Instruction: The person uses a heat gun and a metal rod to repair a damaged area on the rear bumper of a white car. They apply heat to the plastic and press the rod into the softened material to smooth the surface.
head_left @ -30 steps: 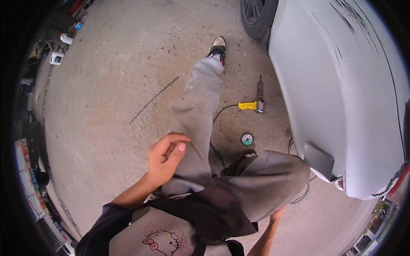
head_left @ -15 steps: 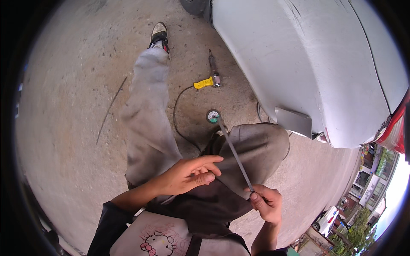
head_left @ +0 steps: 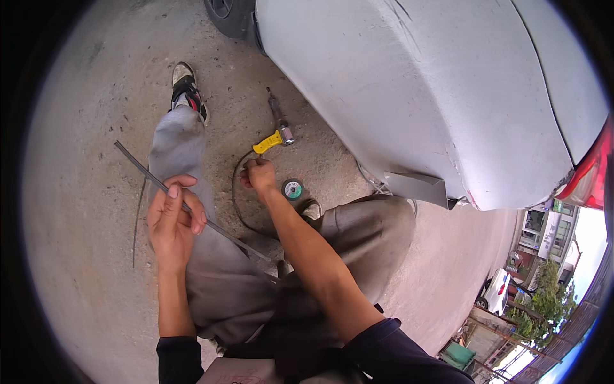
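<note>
My left hand (head_left: 176,214) grips a thin grey rod (head_left: 144,169), which slants down to the right in front of my shin. My right hand (head_left: 259,174) reaches low over the ground with its fingers curled, close to the cord; whatever they hold, if anything, is hidden. Just beyond it lies a hot-air gun (head_left: 278,115) with a metal barrel and a yellow handle (head_left: 267,142). Its dark cord (head_left: 235,201) loops past my right hand. A round abrasive disc (head_left: 292,189) with a green label lies flat to the right of that hand.
A silver car body (head_left: 371,96) fills the upper right, with a wheel (head_left: 230,16) at its far end. Its lower corner has a bent grey flap (head_left: 419,189) near my right knee. Another thin rod (head_left: 139,224) lies on the concrete at the left.
The grey rod has passed from my right hand to my left, which moved left and up. My right hand has reached forward to beside the gun's handle. The view has shifted right.
</note>
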Demonstrator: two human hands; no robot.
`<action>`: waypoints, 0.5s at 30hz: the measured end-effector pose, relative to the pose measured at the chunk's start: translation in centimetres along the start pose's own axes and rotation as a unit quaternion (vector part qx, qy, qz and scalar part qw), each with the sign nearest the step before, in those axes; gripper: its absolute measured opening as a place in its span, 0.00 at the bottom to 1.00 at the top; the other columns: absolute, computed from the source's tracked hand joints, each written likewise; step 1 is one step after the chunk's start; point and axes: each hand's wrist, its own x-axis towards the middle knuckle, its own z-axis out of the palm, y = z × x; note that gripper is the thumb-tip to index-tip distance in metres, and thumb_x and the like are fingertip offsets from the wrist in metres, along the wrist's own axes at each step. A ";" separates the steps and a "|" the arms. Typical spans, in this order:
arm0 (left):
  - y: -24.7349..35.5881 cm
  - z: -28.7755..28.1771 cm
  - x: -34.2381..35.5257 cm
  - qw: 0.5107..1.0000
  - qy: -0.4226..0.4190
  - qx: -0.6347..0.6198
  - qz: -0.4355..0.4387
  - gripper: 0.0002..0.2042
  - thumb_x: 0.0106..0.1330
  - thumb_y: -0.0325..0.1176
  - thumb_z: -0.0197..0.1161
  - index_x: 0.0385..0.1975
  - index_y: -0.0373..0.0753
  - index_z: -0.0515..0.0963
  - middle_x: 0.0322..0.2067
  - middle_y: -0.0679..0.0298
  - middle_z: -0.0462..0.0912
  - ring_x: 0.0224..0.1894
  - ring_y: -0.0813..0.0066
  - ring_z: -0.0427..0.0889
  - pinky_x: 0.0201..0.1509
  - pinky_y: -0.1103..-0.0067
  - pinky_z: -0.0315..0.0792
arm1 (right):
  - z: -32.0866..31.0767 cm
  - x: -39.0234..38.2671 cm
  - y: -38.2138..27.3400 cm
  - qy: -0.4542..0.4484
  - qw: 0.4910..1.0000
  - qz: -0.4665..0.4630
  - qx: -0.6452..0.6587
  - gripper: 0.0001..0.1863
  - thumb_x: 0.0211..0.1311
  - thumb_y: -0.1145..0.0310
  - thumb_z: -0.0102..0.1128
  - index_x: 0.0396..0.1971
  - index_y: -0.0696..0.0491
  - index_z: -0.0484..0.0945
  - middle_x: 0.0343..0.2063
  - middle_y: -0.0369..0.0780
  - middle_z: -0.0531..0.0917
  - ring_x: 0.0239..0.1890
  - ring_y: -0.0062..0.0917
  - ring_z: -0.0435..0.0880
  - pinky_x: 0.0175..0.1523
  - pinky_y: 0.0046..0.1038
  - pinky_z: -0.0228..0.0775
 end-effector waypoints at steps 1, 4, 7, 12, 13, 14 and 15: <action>-1.1 0.2 0.1 1.000 -0.007 0.019 -0.024 0.17 0.80 0.40 0.44 0.48 0.30 0.72 0.20 0.60 0.77 0.20 0.80 0.71 0.23 0.84 0.62 | -0.9 2.1 1.9 0.011 1.000 0.011 -0.005 0.13 0.67 0.65 0.50 0.36 0.60 0.79 0.23 0.42 0.83 0.19 0.25 0.81 0.23 0.26 0.74; -1.2 0.0 1.0 0.996 -0.029 0.036 -0.073 0.18 0.80 0.40 0.44 0.48 0.29 0.72 0.21 0.59 0.79 0.22 0.77 0.76 0.23 0.84 0.64 | -2.8 5.1 4.0 0.054 0.996 0.060 0.038 0.11 0.66 0.66 0.52 0.37 0.59 0.77 0.24 0.42 0.84 0.19 0.25 0.82 0.23 0.25 0.76; -0.6 -0.3 2.3 0.993 -0.030 0.001 -0.110 0.18 0.80 0.40 0.44 0.48 0.28 0.72 0.21 0.58 0.79 0.23 0.75 0.79 0.23 0.84 0.65 | -3.1 8.5 4.7 0.113 0.985 0.087 0.093 0.16 0.67 0.58 0.60 0.38 0.58 0.77 0.26 0.42 0.83 0.22 0.26 0.82 0.26 0.26 0.78; 0.0 -0.5 3.0 0.989 -0.056 -0.028 -0.134 0.19 0.80 0.39 0.43 0.47 0.26 0.71 0.22 0.55 0.81 0.23 0.74 0.79 0.23 0.82 0.66 | -0.5 13.6 3.7 0.223 0.960 0.163 0.049 0.23 0.62 0.49 0.67 0.39 0.56 0.77 0.30 0.42 0.82 0.26 0.28 0.80 0.27 0.31 0.74; 0.3 -0.2 3.4 0.986 -0.077 -0.043 -0.138 0.18 0.81 0.38 0.42 0.48 0.25 0.71 0.23 0.53 0.82 0.23 0.74 0.80 0.24 0.82 0.66 | -1.1 16.5 4.9 0.252 0.952 0.174 0.024 0.25 0.61 0.48 0.69 0.40 0.56 0.77 0.30 0.41 0.82 0.26 0.29 0.80 0.27 0.32 0.72; 0.4 -0.2 3.6 0.985 -0.084 -0.039 -0.148 0.18 0.81 0.38 0.43 0.48 0.25 0.71 0.23 0.53 0.82 0.23 0.74 0.80 0.24 0.82 0.66 | -0.9 18.6 5.8 0.272 0.944 0.188 -0.007 0.26 0.59 0.47 0.70 0.41 0.56 0.77 0.30 0.41 0.82 0.27 0.29 0.79 0.26 0.33 0.70; 0.6 -0.5 3.6 0.983 -0.083 -0.036 -0.159 0.18 0.80 0.38 0.43 0.48 0.25 0.71 0.23 0.53 0.82 0.24 0.74 0.80 0.24 0.83 0.66 | 0.2 19.0 5.6 0.302 0.939 0.163 -0.010 0.28 0.55 0.45 0.73 0.44 0.53 0.78 0.32 0.40 0.82 0.27 0.30 0.77 0.27 0.36 0.67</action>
